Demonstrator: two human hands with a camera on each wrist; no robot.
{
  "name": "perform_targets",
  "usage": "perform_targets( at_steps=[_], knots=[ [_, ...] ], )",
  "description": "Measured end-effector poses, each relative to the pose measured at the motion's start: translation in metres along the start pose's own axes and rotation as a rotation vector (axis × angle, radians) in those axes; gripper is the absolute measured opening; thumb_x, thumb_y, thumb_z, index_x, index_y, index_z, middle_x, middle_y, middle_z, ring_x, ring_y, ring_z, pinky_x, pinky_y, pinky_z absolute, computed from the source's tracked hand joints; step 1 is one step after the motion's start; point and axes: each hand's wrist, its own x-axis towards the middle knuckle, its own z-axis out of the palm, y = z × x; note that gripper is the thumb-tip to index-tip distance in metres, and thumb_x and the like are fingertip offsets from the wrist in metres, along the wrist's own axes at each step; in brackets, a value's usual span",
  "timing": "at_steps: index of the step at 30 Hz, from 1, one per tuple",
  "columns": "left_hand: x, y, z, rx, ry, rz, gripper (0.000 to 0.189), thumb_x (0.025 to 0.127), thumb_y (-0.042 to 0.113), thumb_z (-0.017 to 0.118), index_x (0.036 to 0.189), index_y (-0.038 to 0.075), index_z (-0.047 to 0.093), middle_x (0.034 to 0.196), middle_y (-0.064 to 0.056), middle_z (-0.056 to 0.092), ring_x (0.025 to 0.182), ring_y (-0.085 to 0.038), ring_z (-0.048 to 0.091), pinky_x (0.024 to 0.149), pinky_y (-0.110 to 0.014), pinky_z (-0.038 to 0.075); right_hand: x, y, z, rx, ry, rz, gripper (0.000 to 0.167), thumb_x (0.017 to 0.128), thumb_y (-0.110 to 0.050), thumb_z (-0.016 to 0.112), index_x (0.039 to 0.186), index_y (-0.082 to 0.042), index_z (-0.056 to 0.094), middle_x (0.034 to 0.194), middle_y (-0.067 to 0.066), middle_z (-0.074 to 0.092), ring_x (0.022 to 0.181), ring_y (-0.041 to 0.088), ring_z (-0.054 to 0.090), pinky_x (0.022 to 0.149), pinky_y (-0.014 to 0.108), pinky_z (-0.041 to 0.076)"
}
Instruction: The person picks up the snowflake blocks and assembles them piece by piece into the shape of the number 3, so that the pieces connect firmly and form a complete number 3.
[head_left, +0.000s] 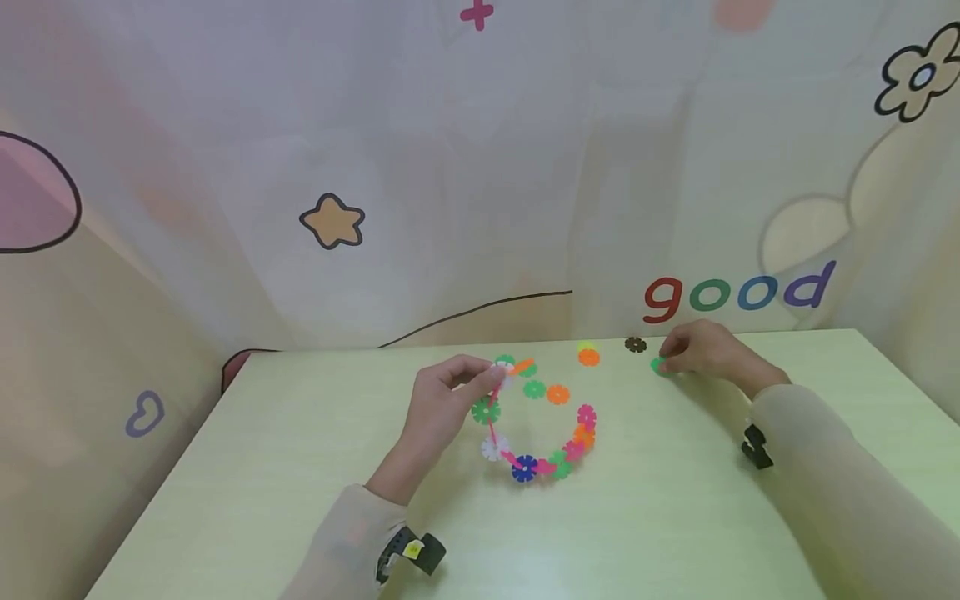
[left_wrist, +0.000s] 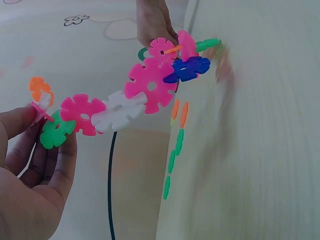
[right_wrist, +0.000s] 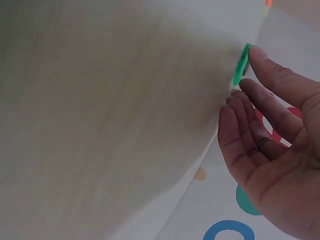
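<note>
My left hand (head_left: pixel 450 400) pinches the end of a curved chain of interlocking plastic snowflake discs (head_left: pixel 525 469) between thumb and fingers. In the left wrist view the chain shows pink, white, green and blue discs (left_wrist: pixel 187 68), with an orange disc (left_wrist: pixel 40 89) by the thumb. The chain arcs out from that hand, low over the table. At the far right, my right hand (head_left: pixel 705 350) has thumb and index finger at a single green snowflake disc (head_left: pixel 658 366). The right wrist view has this green disc (right_wrist: pixel 241 65) edge-on between those two fingertips, the other fingers bent below.
Loose discs lie toward the table's back: a brown one (head_left: pixel 635 344) beside my right hand, an orange one (head_left: pixel 588 357) overlapping a yellow one, another orange one (head_left: pixel 558 394) and a green one (head_left: pixel 534 389). A printed cloth (head_left: pixel 450 167) hangs behind the pale table (head_left: pixel 300 450).
</note>
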Motion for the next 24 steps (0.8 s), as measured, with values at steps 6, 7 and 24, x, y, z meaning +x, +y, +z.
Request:
perform_targets(
  at_steps=[6,7,24],
  knots=[
    [0.001,-0.002,0.0,0.002,0.002,0.008,0.019,0.104,0.025,0.078,0.108,0.006,0.083,0.097,-0.006,0.079,0.089,-0.013,0.067,0.083,-0.029,0.055,0.0,-0.003,0.002,-0.015,-0.011,-0.003,0.031,0.094,-0.016,0.087,0.11,0.005,0.072,0.101,0.017,0.073,0.093,0.028,0.061,0.077,0.029,0.053],
    [0.001,-0.002,0.0,0.003,0.0,0.01,0.019,0.104,0.025,0.078,0.107,0.007,0.083,0.096,-0.006,0.079,0.089,-0.013,0.067,0.084,-0.03,0.055,0.0,-0.005,0.002,-0.002,-0.007,-0.004,0.03,0.094,-0.016,0.087,0.108,0.005,0.071,0.098,0.016,0.072,0.09,0.027,0.062,0.075,0.029,0.054],
    [-0.001,0.004,-0.001,0.002,0.003,0.005,0.021,0.104,0.024,0.078,0.109,0.004,0.083,0.099,-0.008,0.081,0.087,-0.011,0.069,0.08,-0.027,0.057,-0.033,-0.125,0.017,0.502,0.199,-0.197,0.03,0.104,-0.02,0.079,0.128,-0.003,0.074,0.11,0.011,0.083,0.088,0.011,0.081,0.087,0.018,0.064]
  ],
)
